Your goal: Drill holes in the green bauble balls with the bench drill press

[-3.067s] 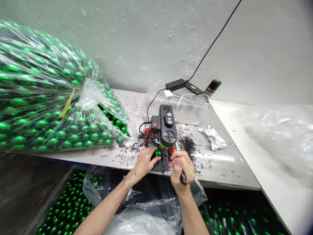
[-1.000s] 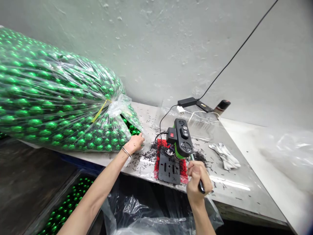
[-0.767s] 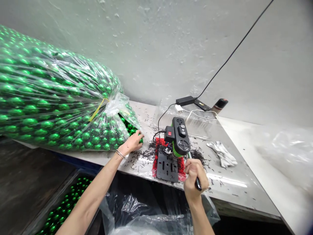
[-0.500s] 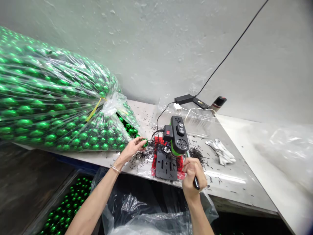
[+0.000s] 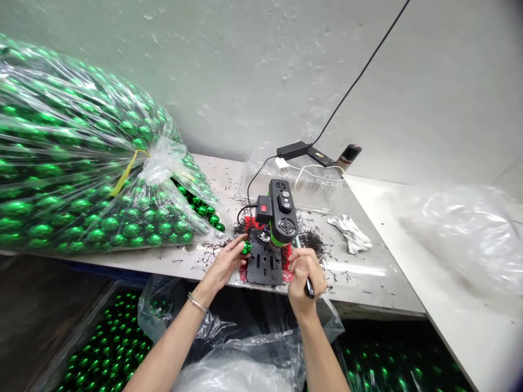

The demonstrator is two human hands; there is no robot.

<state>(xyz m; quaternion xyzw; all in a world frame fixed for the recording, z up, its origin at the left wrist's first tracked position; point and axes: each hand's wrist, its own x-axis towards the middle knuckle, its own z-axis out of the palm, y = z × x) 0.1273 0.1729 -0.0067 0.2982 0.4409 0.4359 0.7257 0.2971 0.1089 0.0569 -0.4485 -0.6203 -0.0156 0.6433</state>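
The person's left hand (image 5: 224, 267) pinches a shiny green round ball (image 5: 247, 247) between thumb and fingers at the left edge of a flat black slotted plate (image 5: 265, 267); whether ball and plate touch cannot be told. The right hand (image 5: 306, 275) is wrapped around a lever with a black grip (image 5: 309, 289), beside a small black-and-green machine (image 5: 284, 209). Thin black scraps (image 5: 312, 242) litter the grey tabletop (image 5: 379, 277). A bulging clear plastic bag of green balls (image 5: 81, 179) lies left, white cloth gloves (image 5: 352, 235) right
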